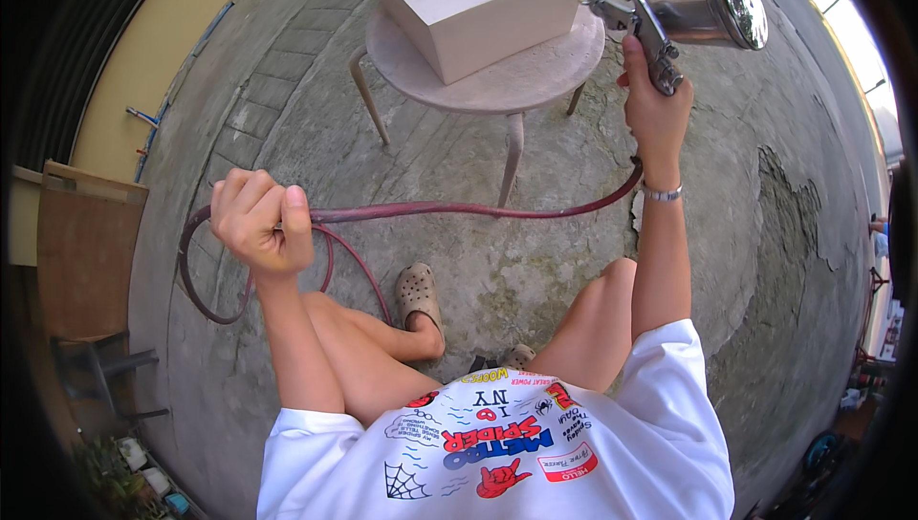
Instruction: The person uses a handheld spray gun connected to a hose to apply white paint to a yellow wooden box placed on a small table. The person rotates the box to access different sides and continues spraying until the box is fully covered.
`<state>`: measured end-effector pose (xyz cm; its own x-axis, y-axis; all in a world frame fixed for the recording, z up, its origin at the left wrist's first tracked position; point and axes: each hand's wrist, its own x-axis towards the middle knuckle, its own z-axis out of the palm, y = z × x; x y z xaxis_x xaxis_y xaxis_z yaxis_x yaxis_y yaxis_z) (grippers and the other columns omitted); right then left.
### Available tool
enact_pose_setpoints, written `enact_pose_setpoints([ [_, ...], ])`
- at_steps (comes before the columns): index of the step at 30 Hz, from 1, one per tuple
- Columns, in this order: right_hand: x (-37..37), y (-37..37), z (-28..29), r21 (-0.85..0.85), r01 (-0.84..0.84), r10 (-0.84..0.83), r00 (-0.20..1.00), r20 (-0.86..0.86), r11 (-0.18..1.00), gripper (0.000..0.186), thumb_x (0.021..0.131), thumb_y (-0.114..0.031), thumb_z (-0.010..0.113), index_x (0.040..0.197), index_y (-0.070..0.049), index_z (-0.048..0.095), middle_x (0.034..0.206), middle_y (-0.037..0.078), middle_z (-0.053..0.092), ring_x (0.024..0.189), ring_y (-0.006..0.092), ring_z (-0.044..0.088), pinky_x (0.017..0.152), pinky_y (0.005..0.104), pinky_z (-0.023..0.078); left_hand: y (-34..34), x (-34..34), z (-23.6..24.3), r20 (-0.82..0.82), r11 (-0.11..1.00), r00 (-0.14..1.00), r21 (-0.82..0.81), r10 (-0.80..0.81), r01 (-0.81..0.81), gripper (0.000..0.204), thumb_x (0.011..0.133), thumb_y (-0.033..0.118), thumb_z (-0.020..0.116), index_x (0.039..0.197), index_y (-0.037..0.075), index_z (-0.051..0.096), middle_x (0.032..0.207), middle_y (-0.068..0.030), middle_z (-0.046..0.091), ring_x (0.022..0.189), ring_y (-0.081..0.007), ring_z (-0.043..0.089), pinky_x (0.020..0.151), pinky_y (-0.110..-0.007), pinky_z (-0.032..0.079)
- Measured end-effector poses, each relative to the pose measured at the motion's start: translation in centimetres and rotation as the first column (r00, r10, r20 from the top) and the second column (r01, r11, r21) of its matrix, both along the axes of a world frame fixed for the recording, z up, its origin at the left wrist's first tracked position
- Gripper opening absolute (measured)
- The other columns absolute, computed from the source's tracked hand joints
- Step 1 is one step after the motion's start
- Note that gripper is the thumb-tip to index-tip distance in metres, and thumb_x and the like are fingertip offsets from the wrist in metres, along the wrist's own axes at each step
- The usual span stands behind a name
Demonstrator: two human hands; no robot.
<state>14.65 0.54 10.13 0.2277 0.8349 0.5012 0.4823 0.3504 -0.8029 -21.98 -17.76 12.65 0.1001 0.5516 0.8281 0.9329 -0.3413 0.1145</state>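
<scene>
My right hand point(658, 128), closed round the grip of a metal spray gun point(654, 50), is raised at the upper right. The gun's shiny silver cup point(687, 6) tilts out to the right, and its nozzle points left at a white box point(507, 31). That box has a wide flat rim around a brown inside, and it sits on a round whitish stool point(545, 78). At the left, my left hand point(260, 219) grips a dark red hose point(430, 207). The hose stretches across to below my right wrist, and its slack loops beside my left hand.
Cracked concrete ground point(555, 262) surrounds the stool. On the left stand a brown board point(91, 252) and a dark stool-like object point(105, 362), with plants point(110, 477) below. A blue pipe point(143, 118) runs along the yellow wall point(143, 61). My feet wear tan clogs point(418, 292).
</scene>
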Motion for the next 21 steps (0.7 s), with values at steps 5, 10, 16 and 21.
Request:
enact_pose_setpoints([
  [5, 2.7, 2.5, -0.5, 0.035, 0.164, -0.162, 0.986, -0.048, 0.986, 0.044, 0.097, -0.042, 0.074, 0.082, 0.0, 0.075, 0.06, 0.002, 0.065, 0.049, 0.0093, 0.057, 0.049, 0.0287, 0.044, 0.4, 1.3, 0.3, -0.012, 0.994, 1.0, -0.106, -0.013, 0.012, 0.036, 0.082, 0.021, 0.067, 0.058, 0.007, 0.045, 0.06, -0.0056, 0.042, 0.058, -0.0264, 0.044, 0.056, -0.041, 0.031],
  [10, 4.2, -1.3, -3.3, -0.15, 0.152, -0.183, 0.958, -0.221, 0.977, 0.039, 0.1, -0.038, 0.07, 0.093, 0.001, 0.073, 0.072, 0.004, 0.069, 0.044, 0.0089, 0.055, 0.04, 0.0278, 0.041, 0.7, 0.9, -0.9, 0.05, 0.712, 0.981, -0.695, 0.187, -0.1, 0.045, 0.084, 0.039, 0.079, 0.071, 0.002, 0.058, 0.069, -0.0116, 0.056, 0.065, -0.0331, 0.056, 0.06, -0.044, 0.042],
  [16, 4.1, -7.3, -11.1, -0.331, 0.137, -0.223, 0.945, -0.238, 0.934, 0.034, 0.102, -0.031, 0.069, 0.097, 0.003, 0.07, 0.073, 0.004, 0.066, 0.044, 0.0101, 0.055, 0.04, 0.0282, 0.042, -0.2, -0.2, -3.4, 0.111, 0.007, 0.987, -0.994, 0.117, 0.11, 0.064, 0.085, 0.051, 0.08, 0.113, -0.004, 0.062, 0.098, -0.0234, 0.071, 0.089, -0.0364, 0.069, 0.08, -0.046, 0.052],
  [21, 3.3, -10.1, -16.8, -0.436, 0.072, -0.184, 0.958, -0.22, 0.897, 0.031, 0.103, -0.028, 0.067, 0.101, 0.002, 0.071, 0.077, 0.005, 0.067, 0.044, 0.0105, 0.056, 0.039, 0.0274, 0.043, 0.2, 1.8, -3.1, 0.008, 0.046, 0.993, -0.999, 0.115, 0.003, 0.066, 0.088, 0.053, 0.076, 0.123, -0.001, 0.06, 0.11, -0.0253, 0.07, 0.103, -0.0379, 0.069, 0.088, -0.048, 0.053],
])
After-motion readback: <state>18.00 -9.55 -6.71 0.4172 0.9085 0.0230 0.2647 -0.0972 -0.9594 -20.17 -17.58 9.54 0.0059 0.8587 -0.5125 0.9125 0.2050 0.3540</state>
